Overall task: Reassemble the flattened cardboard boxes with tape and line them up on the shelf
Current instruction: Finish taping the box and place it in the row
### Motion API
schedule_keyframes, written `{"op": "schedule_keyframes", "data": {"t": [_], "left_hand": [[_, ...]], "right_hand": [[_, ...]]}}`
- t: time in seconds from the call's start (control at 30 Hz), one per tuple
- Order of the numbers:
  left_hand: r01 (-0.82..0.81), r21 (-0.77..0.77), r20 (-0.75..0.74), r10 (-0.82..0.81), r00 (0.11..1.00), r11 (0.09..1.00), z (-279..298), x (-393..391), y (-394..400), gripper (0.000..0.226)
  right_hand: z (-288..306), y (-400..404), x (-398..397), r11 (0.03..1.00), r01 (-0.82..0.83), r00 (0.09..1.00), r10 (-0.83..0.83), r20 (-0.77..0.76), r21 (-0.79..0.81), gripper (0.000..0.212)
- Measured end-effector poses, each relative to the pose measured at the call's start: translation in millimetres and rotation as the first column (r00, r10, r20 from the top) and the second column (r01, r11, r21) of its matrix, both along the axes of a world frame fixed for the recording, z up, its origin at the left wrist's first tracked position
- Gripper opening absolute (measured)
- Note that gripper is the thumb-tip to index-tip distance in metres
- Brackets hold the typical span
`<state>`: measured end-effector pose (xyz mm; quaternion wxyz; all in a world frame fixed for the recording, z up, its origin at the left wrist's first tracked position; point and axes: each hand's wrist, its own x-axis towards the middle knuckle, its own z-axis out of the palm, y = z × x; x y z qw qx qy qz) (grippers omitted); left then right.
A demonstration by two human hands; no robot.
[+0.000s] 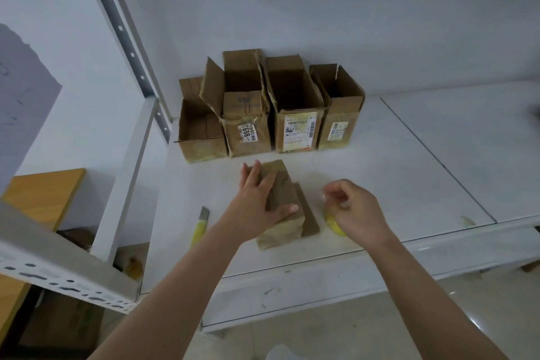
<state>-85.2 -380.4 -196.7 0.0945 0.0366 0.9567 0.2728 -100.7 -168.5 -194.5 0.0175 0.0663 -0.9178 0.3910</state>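
The left hand point(264, 199) lies flat, fingers spread, on the brown taped cardboard box point(287, 207) on the white shelf point(409, 172), its long axis running away from the person, while the right hand point(355, 209), just beside it, pinches the yellow tape roll point(336, 223).

Four brown cardboard boxes point(268, 108) stand in a row at the back of the white shelf point(409, 161), against the wall. Their tops are open and the flaps stick up. Three have white labels on the front. In front of that row lies one more cardboard box point(285, 202), turned on its side, with shiny tape on its near end. To the right of this box is a yellow tape roll point(334, 223).
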Motion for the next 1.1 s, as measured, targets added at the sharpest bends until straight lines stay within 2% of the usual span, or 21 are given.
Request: {"op": "schedule_keyframes", "data": {"t": [0.07,0.13,0.17,0.23,0.4,0.47,0.53,0.57,0.63,0.67,0.77,0.8,0.83,0.87,0.97,1.1], "left_hand": [[0.044,-0.029,0.01,-0.044,0.999,0.999,-2,-7,2,0.095],[0.086,-0.029,0.043,-0.085,0.995,0.996,2,-14,-1,0.092],[0.096,-0.015,0.061,-0.095,0.994,0.995,4,-17,-3,0.091],[0.106,0.02,0.068,-0.107,0.992,0.994,9,-20,-7,0.09],[0.13,0.056,-0.072,-0.126,0.989,0.99,19,-15,-3,0.07],[0.159,0.057,-0.086,-0.153,0.984,0.986,22,-13,0,0.055],[0.15,0.07,-0.149,-0.139,0.979,0.986,26,-11,5,0.038],[0.127,0.124,-0.183,-0.104,0.978,0.984,28,-9,7,0.036],[0.084,0.302,-0.208,-0.02,0.978,0.95,36,-3,13,0.055],[0.071,0.38,-0.193,0.004,0.981,0.922,39,-1,15,0.06],[0.055,0.553,-0.135,0.025,0.991,0.832,48,6,24,0.048],[0.037,0.568,-0.124,0.042,0.991,0.822,51,7,28,0.055],[0.016,0.562,-0.136,0.073,0.988,0.827,54,8,31,0.062],[-0.005,0.533,-0.186,0.123,0.975,0.846,56,8,35,0.058],[-0.082,0.455,-0.353,0.265,0.897,0.887,63,12,41,0.02],[-0.168,0.465,-0.406,0.378,0.832,0.869,73,18,30,0.032]], "right_hand": [[0,18,-5,0.961,-0.027,0.997,0.008,0.071,0.275,0.024],[-6,28,-4,0.826,-0.123,0.983,0.026,0.181,0.55,0.029],[-11,30,-3,0.775,-0.158,0.976,0.028,0.216,0.612,0.028],[-21,31,2,0.734,-0.163,0.977,0.028,0.211,0.659,0.026],[-21,37,8,0.74,-0.006,1.0,-0.002,0.01,0.673,0.016],[-7,40,7,0.802,0.017,0.999,0.014,-0.048,0.598,0.011],[13,41,6,0.918,-0.014,0.998,0.035,-0.045,0.397,0.016],[23,39,6,0.963,-0.042,0.999,0.05,-0.023,0.266,0.021],[42,32,9,0.992,-0.1,0.995,0.099,0.021,0.072,0.029],[49,27,11,0.991,-0.132,0.991,0.131,0.037,0.008,0.028],[62,15,18,0.973,-0.183,0.977,0.196,0.083,-0.142,0.021],[65,12,20,0.966,-0.192,0.973,0.211,0.093,-0.174,0.021],[67,10,21,0.96,-0.2,0.97,0.223,0.098,-0.198,0.02],[69,7,21,0.955,-0.209,0.967,0.233,0.098,-0.212,0.019],[75,2,22,0.935,-0.236,0.957,0.271,0.101,-0.265,0.016],[90,-2,23,0.878,-0.271,0.946,0.319,0.06,-0.394,0.029]]}}
